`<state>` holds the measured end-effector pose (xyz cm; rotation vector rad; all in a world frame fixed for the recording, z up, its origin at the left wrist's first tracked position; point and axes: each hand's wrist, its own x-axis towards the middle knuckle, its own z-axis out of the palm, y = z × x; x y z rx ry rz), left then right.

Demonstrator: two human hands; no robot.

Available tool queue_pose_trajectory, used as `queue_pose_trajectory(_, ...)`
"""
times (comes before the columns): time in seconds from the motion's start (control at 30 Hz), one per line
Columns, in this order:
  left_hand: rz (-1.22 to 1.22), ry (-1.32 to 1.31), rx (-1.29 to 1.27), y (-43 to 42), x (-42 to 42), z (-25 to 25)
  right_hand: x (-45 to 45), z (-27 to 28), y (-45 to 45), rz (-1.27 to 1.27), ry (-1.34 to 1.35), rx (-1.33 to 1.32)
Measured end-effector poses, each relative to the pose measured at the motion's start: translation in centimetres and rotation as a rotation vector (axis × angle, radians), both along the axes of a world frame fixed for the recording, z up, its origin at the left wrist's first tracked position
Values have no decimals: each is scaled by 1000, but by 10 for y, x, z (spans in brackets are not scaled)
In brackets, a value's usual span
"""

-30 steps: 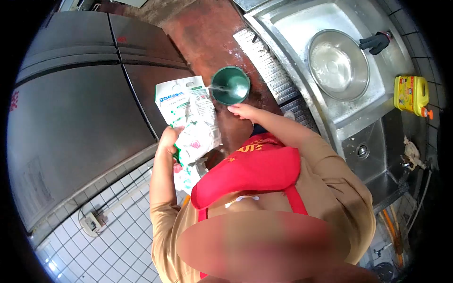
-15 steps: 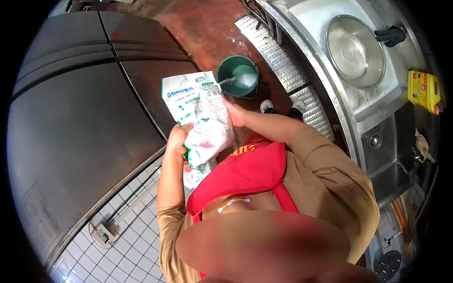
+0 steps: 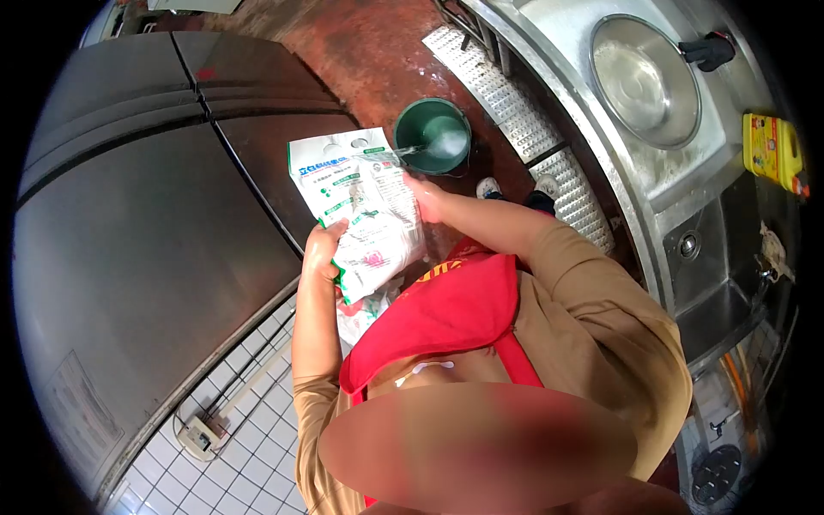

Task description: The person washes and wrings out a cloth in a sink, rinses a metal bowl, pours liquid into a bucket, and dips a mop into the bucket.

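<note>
I'm gripping the printed white Liby bag (image 3: 369, 227) from both sides: my left hand (image 3: 324, 249) is clasping its left edge, my right hand (image 3: 427, 199) is holding its right. The bag's top corner is tilting beside the green bucket (image 3: 412, 129), where a pale stream (image 3: 408, 151) is running in. If either grip is slipping, or the aim is drifting, I'm likely risking spillage on the red floor (image 3: 343, 51). I'm counting one bag, one bucket, one steel basin (image 3: 678, 120), one yellow jug (image 3: 771, 148), one dark glove (image 3: 709, 53).

A reddish floor (image 3: 360, 64) separates the grey metal cabinet (image 3: 137, 249) from steel sinks (image 3: 687, 184)
</note>
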<state>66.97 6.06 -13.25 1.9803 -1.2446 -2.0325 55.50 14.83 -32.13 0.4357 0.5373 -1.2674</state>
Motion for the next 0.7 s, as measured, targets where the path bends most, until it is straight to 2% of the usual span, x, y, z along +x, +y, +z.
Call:
queue_pose_trajectory(0.27, 1, -3, 24, 3, -7, 11, -7, -2, -2, 86, -49, 3)
queue_pose_trajectory(0.37, -6, 33, 58, -1, 1, 4, -12, -9, -2, 246, -19, -33)
queue_pose_trajectory(0.47, -29, 2, 51, -2, 0, 6, -16, 3, 2, 269, 125, -38)
queue_pose_trajectory(0.57, -24, 12, 62, -2, -1, 6, -10, -6, 0, 237, 83, -114)
queue_pose_trajectory(0.7, -10, 24, 55, -5, 1, 5, -8, -5, -1, 255, 99, -87)
